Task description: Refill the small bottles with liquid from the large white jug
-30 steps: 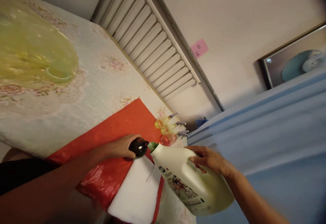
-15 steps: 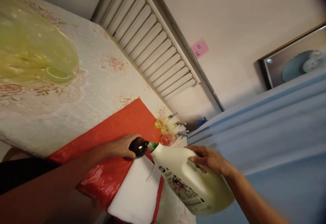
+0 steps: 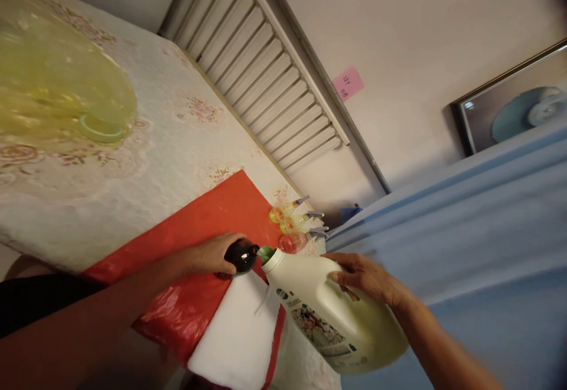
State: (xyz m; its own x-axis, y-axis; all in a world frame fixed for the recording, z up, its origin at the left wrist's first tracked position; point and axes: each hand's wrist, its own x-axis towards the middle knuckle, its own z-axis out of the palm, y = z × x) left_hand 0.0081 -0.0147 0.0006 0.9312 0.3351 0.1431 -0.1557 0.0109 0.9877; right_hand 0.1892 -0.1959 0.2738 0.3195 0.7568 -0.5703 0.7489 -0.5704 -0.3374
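My left hand (image 3: pixel 215 254) is wrapped round a dark, glossy bottle (image 3: pixel 243 255) above a red plastic sheet (image 3: pixel 212 213). Its narrow mouth points right, at the green spout (image 3: pixel 266 254) of a large, pale jug (image 3: pixel 328 313). My right hand (image 3: pixel 361 278) grips that jug by its handle, keeping it tilted with the spout end against or very near the bottle's mouth. Whether liquid is flowing between the two I cannot tell. A folded white cloth (image 3: pixel 237 331) lies on the red sheet just below both containers.
Several small bottles (image 3: pixel 293 242) with pump or spray tops stand behind the jug, by the wall. A yellow-green translucent bag (image 3: pixel 66 88) rests on the flowered tablecloth (image 3: pixel 163 159). A slatted metal rack (image 3: pixel 274 83) runs along the wall; a blue curtain (image 3: pixel 478 230) hangs at right.
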